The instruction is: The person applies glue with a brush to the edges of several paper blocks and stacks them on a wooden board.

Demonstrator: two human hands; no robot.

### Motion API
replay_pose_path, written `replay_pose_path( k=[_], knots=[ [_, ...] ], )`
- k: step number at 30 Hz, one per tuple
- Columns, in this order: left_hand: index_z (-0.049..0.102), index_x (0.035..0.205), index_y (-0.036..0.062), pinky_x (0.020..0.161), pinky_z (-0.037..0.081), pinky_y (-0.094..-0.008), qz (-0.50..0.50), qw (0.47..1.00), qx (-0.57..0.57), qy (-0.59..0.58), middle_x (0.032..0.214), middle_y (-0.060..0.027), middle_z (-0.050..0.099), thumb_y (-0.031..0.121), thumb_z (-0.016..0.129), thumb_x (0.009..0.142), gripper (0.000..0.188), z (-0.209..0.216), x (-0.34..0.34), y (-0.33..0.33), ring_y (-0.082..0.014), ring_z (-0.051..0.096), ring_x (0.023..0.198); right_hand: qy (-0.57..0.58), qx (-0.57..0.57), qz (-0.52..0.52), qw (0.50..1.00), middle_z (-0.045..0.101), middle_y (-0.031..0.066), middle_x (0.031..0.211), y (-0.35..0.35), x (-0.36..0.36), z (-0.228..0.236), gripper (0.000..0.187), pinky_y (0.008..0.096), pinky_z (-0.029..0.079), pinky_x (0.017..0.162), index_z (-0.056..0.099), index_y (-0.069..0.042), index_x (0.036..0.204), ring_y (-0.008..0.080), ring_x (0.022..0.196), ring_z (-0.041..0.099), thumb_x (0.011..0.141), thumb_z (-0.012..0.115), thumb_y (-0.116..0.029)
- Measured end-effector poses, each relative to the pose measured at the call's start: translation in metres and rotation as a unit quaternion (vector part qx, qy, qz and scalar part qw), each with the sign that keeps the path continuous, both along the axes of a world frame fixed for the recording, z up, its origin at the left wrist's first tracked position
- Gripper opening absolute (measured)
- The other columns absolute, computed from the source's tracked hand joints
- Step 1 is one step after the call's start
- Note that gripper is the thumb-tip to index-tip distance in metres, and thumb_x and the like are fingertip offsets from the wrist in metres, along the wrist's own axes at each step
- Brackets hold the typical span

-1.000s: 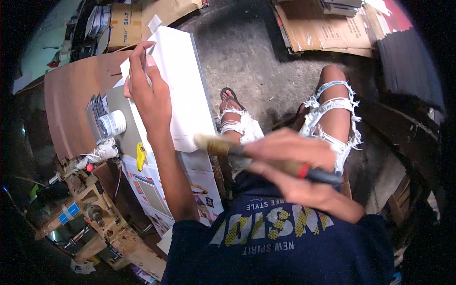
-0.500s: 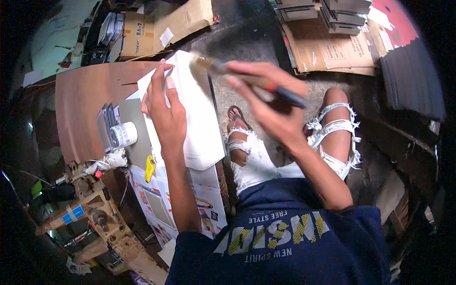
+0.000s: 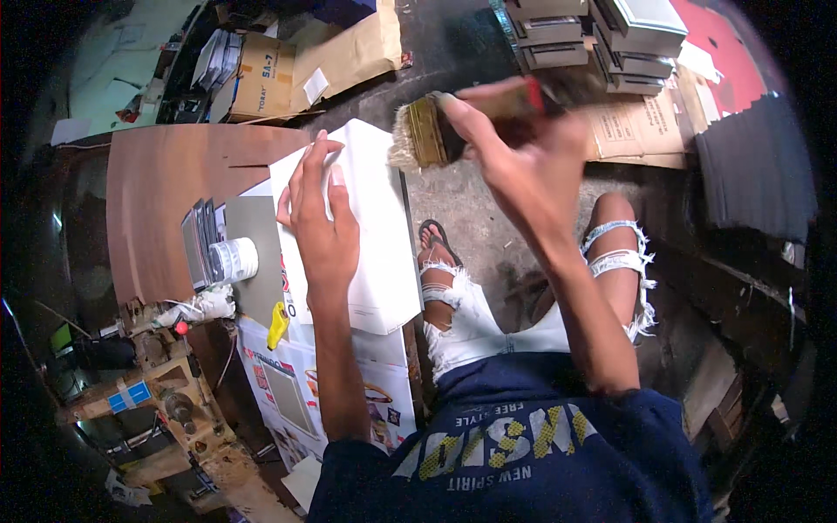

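My left hand (image 3: 323,225) lies with its fingers spread on a white paper sheet (image 3: 381,253), pressing it against the table. In my right hand (image 3: 532,179) is a wide flat paintbrush (image 3: 429,132) with pale bristles. The brush is raised beside the sheet's far right edge, and its bristles point left. Left of the sheet, a white tub (image 3: 234,260) stands on a grey board (image 3: 255,218). A yellow cutter knife (image 3: 278,325) lies near the sheet's lower left edge.
A brown wooden board (image 3: 166,192) covers the table's left part. Wooden machinery (image 3: 179,405) stands at the near left. Beyond the table is an open cardboard box (image 3: 266,74). Stacked grey-edged boxes (image 3: 636,30) and dark sheets (image 3: 757,170) stand at the far right.
My right hand has lifted the paintbrush off the sheet, moved it right, and turned it so its broad side shows. My left hand stays on the sheet. The whole view has shifted slightly.
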State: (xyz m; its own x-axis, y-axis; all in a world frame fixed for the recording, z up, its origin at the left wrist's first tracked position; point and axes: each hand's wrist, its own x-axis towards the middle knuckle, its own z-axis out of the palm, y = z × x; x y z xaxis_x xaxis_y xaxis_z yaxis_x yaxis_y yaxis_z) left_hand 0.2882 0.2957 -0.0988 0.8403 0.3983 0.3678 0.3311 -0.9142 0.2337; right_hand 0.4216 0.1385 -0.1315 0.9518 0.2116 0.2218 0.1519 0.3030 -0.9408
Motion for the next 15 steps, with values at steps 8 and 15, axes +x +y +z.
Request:
replay_pose_path(
  k=[8,15],
  knots=[
    [0.052,0.135,0.0079,0.109,0.033,-0.0444,0.028,0.998,0.048,0.015,0.131,-0.0119,0.06,0.006,0.046,0.095,0.041,-0.003,-0.009,0.006,-0.03,0.056,0.121,-0.081,-0.093,0.099,0.987,0.069,0.0126,0.068,0.048,0.057,0.042,0.041,0.0269,0.054,0.062,0.07,0.005,0.083,0.0148,0.064,0.068,0.078,0.073,-0.036],
    [0.044,0.146,0.013,0.113,0.015,-0.0478,0.016,0.998,-0.043,0.039,0.133,-0.0009,0.058,0.01,0.045,0.096,0.05,-0.001,0.001,0.001,-0.019,0.043,0.135,-0.046,-0.196,0.074,0.977,0.068,0.0099,0.058,0.053,0.059,0.016,0.041,0.0293,0.057,0.06,0.07,0.003,0.065,0.0177,0.062,0.071,0.072,0.073,-0.037]
  ],
)
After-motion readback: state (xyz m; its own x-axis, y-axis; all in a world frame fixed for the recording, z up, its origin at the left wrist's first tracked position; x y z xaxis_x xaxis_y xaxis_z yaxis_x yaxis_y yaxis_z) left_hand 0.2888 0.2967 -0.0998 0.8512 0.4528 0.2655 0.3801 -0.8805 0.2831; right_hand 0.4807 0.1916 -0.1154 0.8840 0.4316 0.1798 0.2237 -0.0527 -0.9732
